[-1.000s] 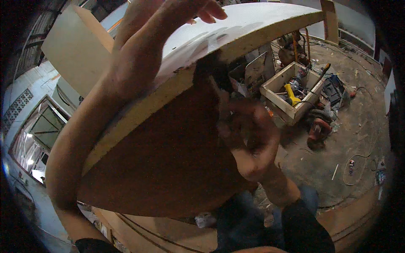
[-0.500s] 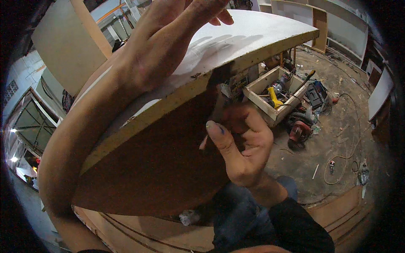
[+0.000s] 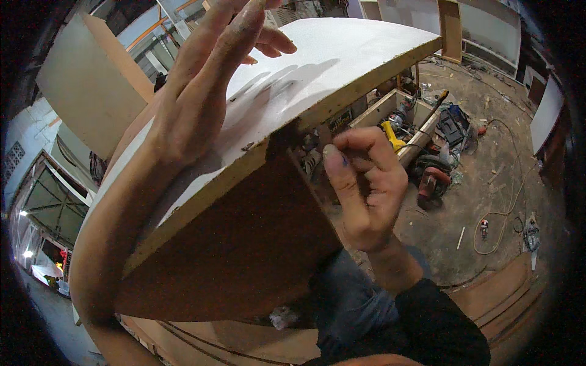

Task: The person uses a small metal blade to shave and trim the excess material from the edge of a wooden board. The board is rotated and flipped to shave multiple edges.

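Note:
A white-topped panel (image 3: 372, 46) with a rough tan edge (image 3: 372, 82) stands in front of me, its dark brown face (image 3: 226, 238) below. My left hand (image 3: 198, 91) is over the white top with fingers stretched out, holding nothing; its wrist lies close to the edge, though contact is unclear. Just under the edge, beside the brown face, is my right hand (image 3: 372, 186). Its thumb and forefinger are pinched together and the other fingers curl in. Whatever sits in the pinch is too small and dark to make out.
On the floor to the right stands a wooden box (image 3: 379, 111) of tools, including one with a yellow handle (image 3: 394, 135). A red power tool (image 3: 432, 180), a black case (image 3: 453, 128) and a loose cable (image 3: 488, 249) lie nearby. Boards (image 3: 494, 293) lie at lower right.
My right hand has risen and moved right, toward the panel's edge, and its thumb and forefinger have come together. My left hand has shifted left, and the whole view has turned slightly.

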Tool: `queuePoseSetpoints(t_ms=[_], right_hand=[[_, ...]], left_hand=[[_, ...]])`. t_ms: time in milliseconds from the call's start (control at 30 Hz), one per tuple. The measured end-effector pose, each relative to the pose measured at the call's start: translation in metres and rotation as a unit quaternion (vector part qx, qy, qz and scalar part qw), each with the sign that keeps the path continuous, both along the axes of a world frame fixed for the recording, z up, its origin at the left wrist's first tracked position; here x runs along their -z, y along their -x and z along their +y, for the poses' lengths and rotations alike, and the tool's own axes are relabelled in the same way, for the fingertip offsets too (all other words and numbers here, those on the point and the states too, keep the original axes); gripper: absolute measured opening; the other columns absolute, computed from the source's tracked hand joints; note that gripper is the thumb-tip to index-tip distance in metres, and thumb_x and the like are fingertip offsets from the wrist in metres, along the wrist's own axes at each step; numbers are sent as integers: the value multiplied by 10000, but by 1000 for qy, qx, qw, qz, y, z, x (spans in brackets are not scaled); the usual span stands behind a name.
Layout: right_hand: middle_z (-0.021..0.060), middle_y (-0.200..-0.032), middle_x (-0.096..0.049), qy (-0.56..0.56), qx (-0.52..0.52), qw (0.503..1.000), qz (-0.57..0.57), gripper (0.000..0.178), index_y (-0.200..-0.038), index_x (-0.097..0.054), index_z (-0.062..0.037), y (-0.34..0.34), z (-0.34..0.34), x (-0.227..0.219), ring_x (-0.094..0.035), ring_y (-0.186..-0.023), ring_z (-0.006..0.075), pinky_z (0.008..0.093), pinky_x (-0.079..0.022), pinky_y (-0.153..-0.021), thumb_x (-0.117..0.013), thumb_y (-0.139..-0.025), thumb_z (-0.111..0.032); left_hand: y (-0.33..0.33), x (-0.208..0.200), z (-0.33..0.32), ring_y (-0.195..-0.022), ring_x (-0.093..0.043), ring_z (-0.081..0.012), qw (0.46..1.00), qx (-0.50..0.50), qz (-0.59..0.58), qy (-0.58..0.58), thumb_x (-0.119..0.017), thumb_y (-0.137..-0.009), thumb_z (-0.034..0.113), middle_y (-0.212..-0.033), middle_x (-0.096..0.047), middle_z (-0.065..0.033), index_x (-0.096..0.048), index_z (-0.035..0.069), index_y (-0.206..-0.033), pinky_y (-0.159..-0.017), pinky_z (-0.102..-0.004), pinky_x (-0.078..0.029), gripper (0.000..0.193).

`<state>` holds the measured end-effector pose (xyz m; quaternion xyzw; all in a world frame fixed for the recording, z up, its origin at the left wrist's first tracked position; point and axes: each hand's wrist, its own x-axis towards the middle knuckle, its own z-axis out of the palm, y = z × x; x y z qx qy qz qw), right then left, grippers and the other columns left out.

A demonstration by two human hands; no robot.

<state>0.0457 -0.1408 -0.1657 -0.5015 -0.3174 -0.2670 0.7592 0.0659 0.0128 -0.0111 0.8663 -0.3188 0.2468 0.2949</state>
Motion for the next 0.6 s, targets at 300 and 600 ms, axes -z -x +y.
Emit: queuePoseSetpoints(t_ms=[300, 600], right_hand=[[37, -779, -638, 20, 20, 998, -51, 109, -974, -637, -2, -20, -3, -5, -580, -741, 62, 234, -467, -682, -678, -957, -102], [18, -782, -644, -22, -24, 999, -28, 100, -964, -649, 5, -23, 6, 1, -569, -758, 58, 226, -457, -680, -685, -951, -87]], left_hand=[[1, 3, -1, -1085, -602, -194, 1000, -12, -2, -3, -270, -1078, 469, -1095, -680, -133, -476, 22, -1382, -996, -368, -392, 579], [-2, 5, -3, -1093, -584, -192, 999, -34, 19, 1, -254, -1067, 523, -1106, -678, -121, -477, 32, -1384, -1000, -376, -379, 625]])
